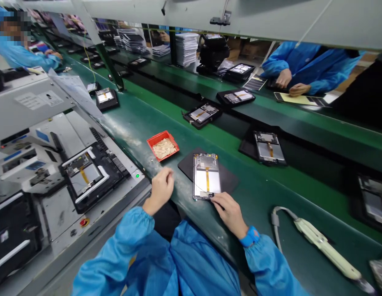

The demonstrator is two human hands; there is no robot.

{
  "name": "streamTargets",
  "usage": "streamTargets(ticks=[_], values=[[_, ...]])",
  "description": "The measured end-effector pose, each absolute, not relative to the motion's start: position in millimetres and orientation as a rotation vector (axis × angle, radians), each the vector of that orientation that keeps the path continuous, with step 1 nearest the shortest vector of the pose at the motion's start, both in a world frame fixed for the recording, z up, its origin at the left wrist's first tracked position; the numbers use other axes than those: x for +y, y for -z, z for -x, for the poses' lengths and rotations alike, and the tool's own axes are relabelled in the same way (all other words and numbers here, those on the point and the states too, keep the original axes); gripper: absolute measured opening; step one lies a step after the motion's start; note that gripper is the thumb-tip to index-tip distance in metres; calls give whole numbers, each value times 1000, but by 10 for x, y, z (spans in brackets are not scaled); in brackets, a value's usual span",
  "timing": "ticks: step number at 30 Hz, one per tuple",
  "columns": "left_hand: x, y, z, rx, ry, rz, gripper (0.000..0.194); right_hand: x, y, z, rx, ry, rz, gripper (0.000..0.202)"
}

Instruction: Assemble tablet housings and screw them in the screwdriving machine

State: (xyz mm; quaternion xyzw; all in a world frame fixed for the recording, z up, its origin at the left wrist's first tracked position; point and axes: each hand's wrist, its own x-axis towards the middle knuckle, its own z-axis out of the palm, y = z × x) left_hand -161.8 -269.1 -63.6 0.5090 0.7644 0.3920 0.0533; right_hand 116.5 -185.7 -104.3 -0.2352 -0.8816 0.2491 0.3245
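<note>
An opened tablet [206,176], its circuit board, pale battery area and orange ribbon cable exposed, lies on a dark mat [229,179] on the green bench. My right hand [229,211] grips its lower right edge with thumb and fingers, next to a small black part. My left hand [162,187] is raised left of the tablet, fingers curled together in a pinch; whatever may be between the fingertips is hidden. Just beyond it stands a red tray [150,144] holding many small beige pieces [164,148].
An electric screwdriver [326,244] with a cable lies at right. More opened tablets [269,148] sit on the dark conveyor strip [289,135]. At left is a machine [33,160] with a tablet in a black fixture [95,181]. A co-worker's hands [298,89] are across the bench.
</note>
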Motion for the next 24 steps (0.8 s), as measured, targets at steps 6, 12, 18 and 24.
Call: streamTargets(ticks=[6,12,18,24], values=[[-2945,820,1045,1892,-955,-2133,38,-1842,1094,-1197,-2460,-492,582,20],[-2930,958,803,1828,-506,-2472,42,-1861,989,-1246,-2627,-264,620,26],[-2921,962,771,1837,-420,-2598,39,-1892,948,-1308,-2693,-126,626,32],[-2915,983,772,1824,-412,-2615,38,-1900,976,-1332,-2714,-139,648,35]])
